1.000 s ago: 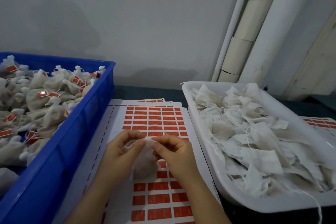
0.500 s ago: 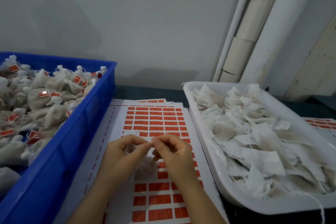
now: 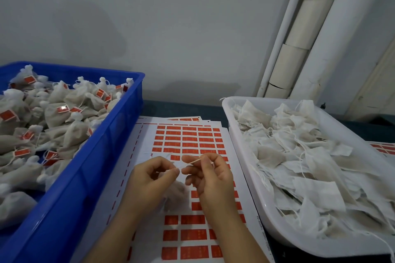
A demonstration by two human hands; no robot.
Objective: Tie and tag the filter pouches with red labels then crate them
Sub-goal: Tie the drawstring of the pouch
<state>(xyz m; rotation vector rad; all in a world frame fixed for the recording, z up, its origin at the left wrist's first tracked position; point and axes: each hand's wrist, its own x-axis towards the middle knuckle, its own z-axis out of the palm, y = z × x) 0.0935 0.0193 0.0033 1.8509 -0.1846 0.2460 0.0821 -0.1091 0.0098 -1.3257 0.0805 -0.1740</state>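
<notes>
left hand (image 3: 149,179) + right hand (image 3: 211,175): pinch string (image 3: 193,162) of pouch (image 3: 176,196), 6 o'clock | blue crate (image 3: 89,156): 9 o'clock | white tray (image 3: 241,156): 3 o'clock

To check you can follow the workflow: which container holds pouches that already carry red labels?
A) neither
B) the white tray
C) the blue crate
C: the pouches in the blue crate carry red labels; those in the white tray show none.
</notes>
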